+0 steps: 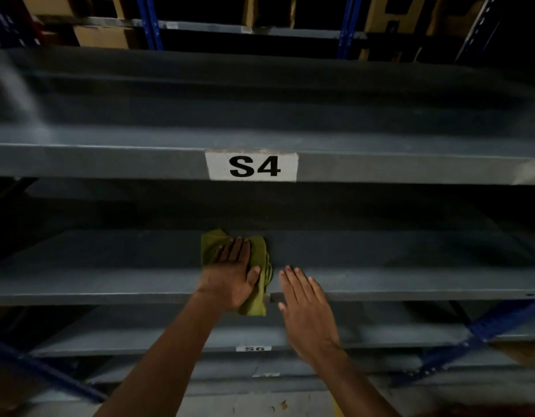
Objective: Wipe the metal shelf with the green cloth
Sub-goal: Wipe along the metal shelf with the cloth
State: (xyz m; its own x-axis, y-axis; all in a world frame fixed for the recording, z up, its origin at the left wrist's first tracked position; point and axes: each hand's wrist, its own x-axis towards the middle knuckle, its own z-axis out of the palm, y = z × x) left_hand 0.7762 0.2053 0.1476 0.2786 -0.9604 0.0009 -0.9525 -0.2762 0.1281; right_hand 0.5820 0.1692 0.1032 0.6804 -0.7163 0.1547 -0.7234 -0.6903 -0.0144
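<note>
Green cloth point(259, 291) lies on the metal shelf point(410, 278) near its front edge, mostly hidden under the left hand point(230, 275), fingers flat. Right hand point(308, 308) hovers beside, fingers straight, contact unclear.

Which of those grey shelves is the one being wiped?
The shelf directly below the S4 label: the left hand presses the green cloth onto it.

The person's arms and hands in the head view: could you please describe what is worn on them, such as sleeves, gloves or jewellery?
Nothing is worn on either. The left hand and the right hand are bare, with no gloves, and no rings show. Both forearms are uncovered as far as the picture's lower edge: no sleeve, watch or wristband is visible. The fingernails look short and unpainted, though the dim light hides finer detail.
</note>
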